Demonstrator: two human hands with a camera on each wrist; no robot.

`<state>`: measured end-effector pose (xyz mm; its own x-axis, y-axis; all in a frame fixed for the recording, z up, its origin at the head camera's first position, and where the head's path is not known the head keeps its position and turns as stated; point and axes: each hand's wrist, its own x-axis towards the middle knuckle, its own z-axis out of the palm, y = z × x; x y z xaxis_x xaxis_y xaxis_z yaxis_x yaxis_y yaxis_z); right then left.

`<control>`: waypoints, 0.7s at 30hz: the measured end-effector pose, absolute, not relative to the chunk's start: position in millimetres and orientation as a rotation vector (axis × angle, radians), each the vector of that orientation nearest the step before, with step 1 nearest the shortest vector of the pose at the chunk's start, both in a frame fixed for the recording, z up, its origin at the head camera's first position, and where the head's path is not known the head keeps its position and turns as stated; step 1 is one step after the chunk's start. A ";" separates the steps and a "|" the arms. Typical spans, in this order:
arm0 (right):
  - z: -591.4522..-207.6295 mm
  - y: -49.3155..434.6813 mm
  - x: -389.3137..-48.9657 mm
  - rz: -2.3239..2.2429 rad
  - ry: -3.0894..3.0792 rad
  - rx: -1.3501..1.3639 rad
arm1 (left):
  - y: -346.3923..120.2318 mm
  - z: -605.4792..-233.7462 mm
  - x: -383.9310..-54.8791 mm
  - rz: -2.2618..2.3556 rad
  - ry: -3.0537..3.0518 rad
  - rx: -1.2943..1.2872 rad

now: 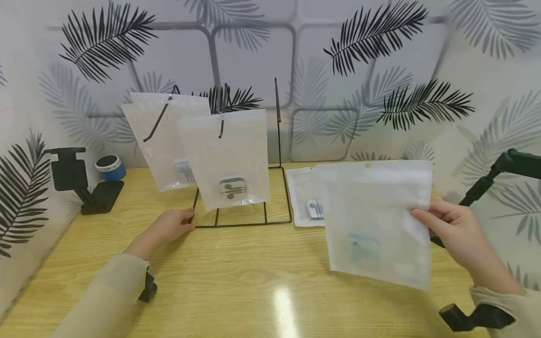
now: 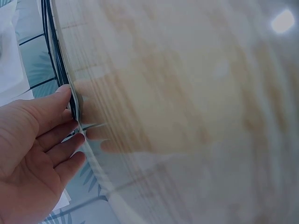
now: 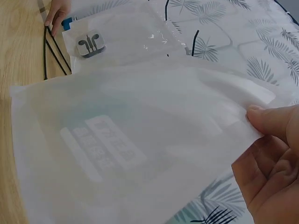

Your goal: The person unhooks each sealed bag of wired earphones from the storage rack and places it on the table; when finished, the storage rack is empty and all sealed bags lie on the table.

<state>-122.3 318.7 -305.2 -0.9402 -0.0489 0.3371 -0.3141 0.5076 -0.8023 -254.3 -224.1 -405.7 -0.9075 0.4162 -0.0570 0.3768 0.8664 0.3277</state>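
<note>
- White, translucent plastic forms the held pouch [image 1: 380,206], which hangs above the right side of the tabletop [image 1: 236,281]; something turquoise shows faintly through it.
- The right grip [image 1: 454,230] pinches the pouch at its right edge, thumb against the side facing the head camera, probably so the sheet hangs flat and its punched hole [image 1: 367,165] at the top stays unobstructed.
- At the far centre-left, the left grip [image 1: 171,225] pinches the near left corner of a black wire rack [image 1: 243,225], thumb and fingers about the base wire, most likely to steady the light frame.
- The middle pouch [image 1: 230,155], with boxed earphones [image 3: 91,44] inside, hangs from a hook through its top, so its contents face near.
- Left of it, the left-hand pouches [image 1: 154,157] overlap on another hook, leaning askew.
- Right of the rack, the flat pouch [image 1: 302,197] lies partly behind the held one; whether they touch cannot be told.
- At the far left, a black stand [image 1: 69,171] sits just beside a blue cylinder [image 1: 114,173], apart from the rack.
</note>
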 end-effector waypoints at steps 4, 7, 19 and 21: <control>-315.5 334.3 -118.9 1.718 -2.401 0.375 | -223.6 -405.2 -254.0 0.464 2.914 0.624; -324.6 346.2 -118.8 2.026 -2.249 0.479 | -223.0 -405.0 -253.8 0.462 2.912 0.624; -360.5 392.0 -125.3 2.159 -2.521 0.309 | -223.7 -406.8 -254.7 0.479 2.912 0.636; -365.0 397.1 -127.9 2.076 -2.670 0.236 | -223.9 -406.8 -254.7 0.475 2.915 0.641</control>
